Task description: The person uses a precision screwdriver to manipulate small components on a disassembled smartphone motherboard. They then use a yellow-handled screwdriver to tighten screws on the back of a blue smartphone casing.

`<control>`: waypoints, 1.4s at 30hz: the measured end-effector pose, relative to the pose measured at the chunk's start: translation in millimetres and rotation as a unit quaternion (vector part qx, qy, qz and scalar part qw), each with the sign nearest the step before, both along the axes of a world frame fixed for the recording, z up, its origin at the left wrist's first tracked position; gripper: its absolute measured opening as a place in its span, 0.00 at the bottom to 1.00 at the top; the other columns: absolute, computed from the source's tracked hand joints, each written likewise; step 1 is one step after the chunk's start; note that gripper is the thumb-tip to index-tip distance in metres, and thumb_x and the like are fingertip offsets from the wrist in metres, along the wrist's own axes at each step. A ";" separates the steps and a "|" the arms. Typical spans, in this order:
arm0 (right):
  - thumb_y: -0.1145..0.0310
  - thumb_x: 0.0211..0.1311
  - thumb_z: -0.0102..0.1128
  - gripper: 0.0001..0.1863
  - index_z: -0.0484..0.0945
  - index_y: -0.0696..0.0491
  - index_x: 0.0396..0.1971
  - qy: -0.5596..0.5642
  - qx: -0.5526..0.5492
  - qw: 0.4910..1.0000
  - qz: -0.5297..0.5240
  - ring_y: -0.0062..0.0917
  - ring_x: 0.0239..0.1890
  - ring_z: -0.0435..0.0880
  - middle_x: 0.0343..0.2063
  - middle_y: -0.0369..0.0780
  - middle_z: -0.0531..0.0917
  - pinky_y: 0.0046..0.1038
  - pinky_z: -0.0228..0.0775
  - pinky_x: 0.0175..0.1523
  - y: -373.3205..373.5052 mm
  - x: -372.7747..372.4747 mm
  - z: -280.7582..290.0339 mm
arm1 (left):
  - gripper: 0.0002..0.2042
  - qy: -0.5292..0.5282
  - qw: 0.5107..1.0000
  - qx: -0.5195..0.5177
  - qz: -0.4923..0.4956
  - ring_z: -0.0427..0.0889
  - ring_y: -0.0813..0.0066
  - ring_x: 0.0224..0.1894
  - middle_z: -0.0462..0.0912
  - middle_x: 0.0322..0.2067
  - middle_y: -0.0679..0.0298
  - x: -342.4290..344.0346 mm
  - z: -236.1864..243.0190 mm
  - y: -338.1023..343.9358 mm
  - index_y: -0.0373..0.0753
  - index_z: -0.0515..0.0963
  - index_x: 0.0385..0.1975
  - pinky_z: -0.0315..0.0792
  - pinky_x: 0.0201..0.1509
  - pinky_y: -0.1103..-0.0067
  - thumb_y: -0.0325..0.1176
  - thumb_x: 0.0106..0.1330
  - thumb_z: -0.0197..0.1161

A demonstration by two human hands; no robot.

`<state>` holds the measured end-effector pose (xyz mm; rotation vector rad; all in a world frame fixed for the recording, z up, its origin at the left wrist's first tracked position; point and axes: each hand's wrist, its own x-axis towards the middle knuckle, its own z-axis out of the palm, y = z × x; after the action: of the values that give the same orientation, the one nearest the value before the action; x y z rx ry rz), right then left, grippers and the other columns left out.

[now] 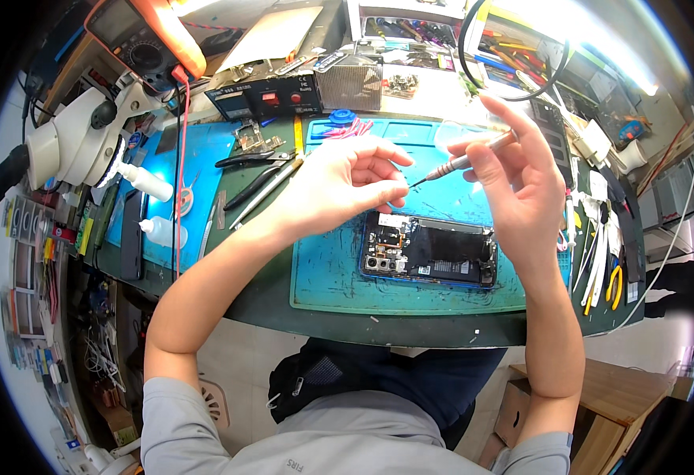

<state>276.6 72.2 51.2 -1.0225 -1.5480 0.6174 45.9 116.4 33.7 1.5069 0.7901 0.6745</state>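
Note:
My right hand (521,182) grips a slim silver screwdriver (450,168), its dark tip pointing down-left toward my left hand (367,178). My left hand's fingers are curled with thumb near index finger, just beside the tip; anything between them is too small or hidden to make out. Below both hands lies an opened phone (426,252) on the blue mat (331,285), its black battery and internal boards exposed. Black pliers (252,161) and a white pen-like tool (264,198) lie left of my left hand.
A microscope (70,138), multimeter (145,51), dropper bottles (157,229) and red cable crowd the left. A black power unit (260,103) stands at the back. Scissors, white tweezers and yellow-handled pliers (616,285) line the right. A looped black cable hangs at the upper right.

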 end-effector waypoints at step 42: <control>0.77 0.60 0.69 0.24 0.80 0.57 0.57 -0.272 0.111 0.943 0.154 0.26 0.29 0.88 0.30 0.40 0.89 0.25 0.77 0.36 -21.9 -2.8 11.7 | 0.21 0.104 0.990 0.071 -0.070 0.86 0.69 0.56 0.89 0.50 0.58 -16.2 2.0 -56.9 0.35 0.74 0.64 0.77 0.62 0.72 0.20 0.72 0.59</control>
<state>273.8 50.3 62.9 -0.8180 -2.2395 0.3667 29.7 59.5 35.7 1.7661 0.7960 0.4820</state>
